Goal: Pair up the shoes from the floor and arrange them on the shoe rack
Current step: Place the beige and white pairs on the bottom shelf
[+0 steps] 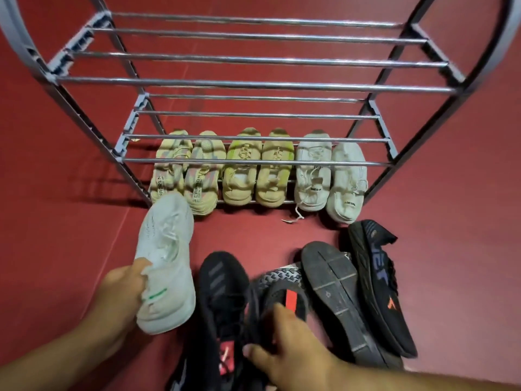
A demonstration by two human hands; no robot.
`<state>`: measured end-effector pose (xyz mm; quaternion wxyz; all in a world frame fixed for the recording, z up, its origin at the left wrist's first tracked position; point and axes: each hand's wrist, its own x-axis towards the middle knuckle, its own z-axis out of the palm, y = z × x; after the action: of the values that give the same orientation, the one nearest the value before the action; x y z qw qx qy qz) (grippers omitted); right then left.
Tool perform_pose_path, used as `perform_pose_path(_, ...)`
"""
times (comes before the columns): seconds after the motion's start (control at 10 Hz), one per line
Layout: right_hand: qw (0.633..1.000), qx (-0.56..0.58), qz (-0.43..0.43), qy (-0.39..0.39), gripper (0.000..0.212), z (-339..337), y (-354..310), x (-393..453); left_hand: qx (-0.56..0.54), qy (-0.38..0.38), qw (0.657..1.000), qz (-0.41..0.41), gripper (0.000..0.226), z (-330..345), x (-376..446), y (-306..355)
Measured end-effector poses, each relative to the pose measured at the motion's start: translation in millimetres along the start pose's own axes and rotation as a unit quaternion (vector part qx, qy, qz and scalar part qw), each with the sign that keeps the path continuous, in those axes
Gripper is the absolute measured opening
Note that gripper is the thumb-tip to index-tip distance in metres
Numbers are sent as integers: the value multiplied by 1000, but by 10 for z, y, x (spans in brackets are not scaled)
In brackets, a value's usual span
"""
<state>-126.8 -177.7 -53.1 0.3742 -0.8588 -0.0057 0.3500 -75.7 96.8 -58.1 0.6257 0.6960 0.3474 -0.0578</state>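
white sneaker (166, 261) held off the floor in l. hand (119, 289), fingers curled round its heel collar, toe aimed at shoe rack (253, 86). r. hand (284, 342) grips collar of a black shoe (284, 289) w/ red tab, in a pile w/ other black shoes (375, 280) on red floor (56, 193). rack bottom tier: three pairs (253, 167), beige, beige, white, side by side. upper tiers: bare bars.
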Motion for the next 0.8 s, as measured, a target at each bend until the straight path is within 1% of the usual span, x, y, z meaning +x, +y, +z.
perform_pose_path(0.1,995,-85,-21,-40,38,60,35,315,9,-42,999,-9,20,167,-81,10)
perform_pose_path(0.2,997,-62,-37,-16,13,-239,143,550,33,-136,990,10,7,398,-204,-96)
perform_pose_path(0.3,975,-145,-129,110,12,-587,311,736,51,-147,988,21,50,435,-109,-228)
perform_pose_path(0.4,917,-339,-171,123,26,-956,494,939,149,-188,971,25,38,294,121,-405)
perform_pose_path(0.5,844,-514,-150,25,64,-1040,565,1026,156,-202,967,-13,35,210,186,-475)
perform_pose_path(0.6,810,-568,-122,-83,104,-787,474,1004,150,-187,971,-22,45,222,246,-593)
perform_pose_path(0.7,796,-592,-81,-100,93,-817,223,1176,171,-200,965,-10,45,238,227,-582)
perform_pose_path(0.8,786,-592,-103,-143,41,-1013,-82,1319,136,-180,974,0,43,306,225,-533)
